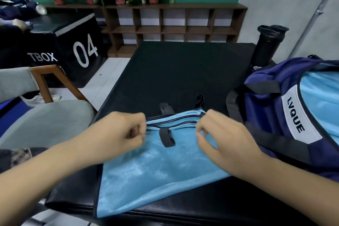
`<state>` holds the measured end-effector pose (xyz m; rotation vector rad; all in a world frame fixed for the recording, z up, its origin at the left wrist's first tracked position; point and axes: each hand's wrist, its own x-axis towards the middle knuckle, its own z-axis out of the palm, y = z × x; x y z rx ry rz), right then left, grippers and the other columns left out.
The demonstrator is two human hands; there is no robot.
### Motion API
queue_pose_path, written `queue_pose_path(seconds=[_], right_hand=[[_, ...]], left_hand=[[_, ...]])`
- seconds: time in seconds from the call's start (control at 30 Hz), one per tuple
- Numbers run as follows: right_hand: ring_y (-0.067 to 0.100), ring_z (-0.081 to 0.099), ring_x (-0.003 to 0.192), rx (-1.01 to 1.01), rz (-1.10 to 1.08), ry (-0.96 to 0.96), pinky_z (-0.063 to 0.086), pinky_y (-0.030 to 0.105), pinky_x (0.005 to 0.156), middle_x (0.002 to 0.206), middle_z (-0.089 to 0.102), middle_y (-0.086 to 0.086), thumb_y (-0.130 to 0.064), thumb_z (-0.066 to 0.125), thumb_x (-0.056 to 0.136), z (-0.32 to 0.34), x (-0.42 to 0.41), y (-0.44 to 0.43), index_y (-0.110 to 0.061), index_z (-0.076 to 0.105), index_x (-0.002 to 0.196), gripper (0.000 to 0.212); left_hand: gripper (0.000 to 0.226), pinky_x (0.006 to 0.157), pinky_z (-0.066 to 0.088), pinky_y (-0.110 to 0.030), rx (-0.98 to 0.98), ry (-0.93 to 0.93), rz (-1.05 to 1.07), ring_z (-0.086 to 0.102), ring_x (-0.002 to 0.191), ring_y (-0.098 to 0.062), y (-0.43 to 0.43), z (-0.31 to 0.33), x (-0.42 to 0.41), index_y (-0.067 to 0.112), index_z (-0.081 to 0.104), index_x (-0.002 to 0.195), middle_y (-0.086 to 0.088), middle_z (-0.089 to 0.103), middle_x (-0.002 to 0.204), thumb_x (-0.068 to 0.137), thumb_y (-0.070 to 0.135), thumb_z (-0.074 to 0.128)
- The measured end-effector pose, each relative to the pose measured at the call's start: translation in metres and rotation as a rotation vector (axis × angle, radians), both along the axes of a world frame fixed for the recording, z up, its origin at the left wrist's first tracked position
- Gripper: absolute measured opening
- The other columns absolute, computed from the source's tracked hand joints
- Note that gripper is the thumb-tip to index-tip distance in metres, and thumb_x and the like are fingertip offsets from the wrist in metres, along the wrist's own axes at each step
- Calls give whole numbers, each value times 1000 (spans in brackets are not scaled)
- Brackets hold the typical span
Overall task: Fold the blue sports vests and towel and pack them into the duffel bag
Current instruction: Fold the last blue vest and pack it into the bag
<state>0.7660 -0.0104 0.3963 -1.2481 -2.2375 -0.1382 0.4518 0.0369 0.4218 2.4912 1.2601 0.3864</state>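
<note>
A light blue mesh sports vest (156,170) is laid flat on the black padded surface (174,71), in the lower middle of the frame. Its weave is fine and ribbed, its upper edge is trimmed in dark binding, and a black strap loop (167,138) is seen near that edge. The left grip (126,130), a bare hand, is curled into a pinch on the vest's upper left edge, though that spot is blurred. The right grip (220,134) is pinched on the fabric at the upper right edge, thumb against bent fingers. The upper edge of the vest is thus spanned between the two grips.

At the right of the frame a navy and light blue duffel bag (266,101) is set on the surface, just beside the vest, and a white label reading LVQUE (297,113) is borne on it. A black ribbed bottle (266,46) is stood upright behind the bag.
</note>
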Motion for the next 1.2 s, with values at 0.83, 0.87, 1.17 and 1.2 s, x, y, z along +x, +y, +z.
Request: queue_pose_path(seconds=[0.83, 0.87, 1.17, 1.2], right_hand=[[20, 2, 165, -322, -110, -358, 5, 43, 133, 179, 5, 2, -57, 22, 104, -44, 8, 16, -31, 12, 171, 72], [20, 2, 164, -324, -108, -354, 5, 43, 133, 179, 5, 2, -57, 21, 104, -45, 8, 16, -31, 12, 171, 72], [19, 32, 154, -253, -64, -290, 17, 35, 127, 168, 35, -1, -54, 37, 107, -32, 10, 9, -23, 36, 164, 65], [18, 36, 151, -254, -54, -262, 19, 34, 125, 165, 39, -3, -54, 37, 107, -29, 7, 6, -24, 41, 162, 62]], left_hand=[[77, 124, 21, -22, -133, 114, -26, 6, 152, 13, 6, -32, -2, 61, 23, 160, 38, 6, 166, 96, 59, 67], [79, 126, 20, -23, -138, 130, -17, 3, 153, 13, 7, -33, -3, 59, 22, 161, 38, 5, 167, 96, 61, 66], [49, 108, 34, -12, -11, 51, 29, 46, 134, 9, 15, -12, -22, 52, 56, 139, 35, 42, 145, 93, 59, 70], [42, 105, 38, -13, -2, 31, 57, 52, 129, 7, 17, -9, -27, 50, 60, 133, 32, 49, 139, 93, 54, 73]])
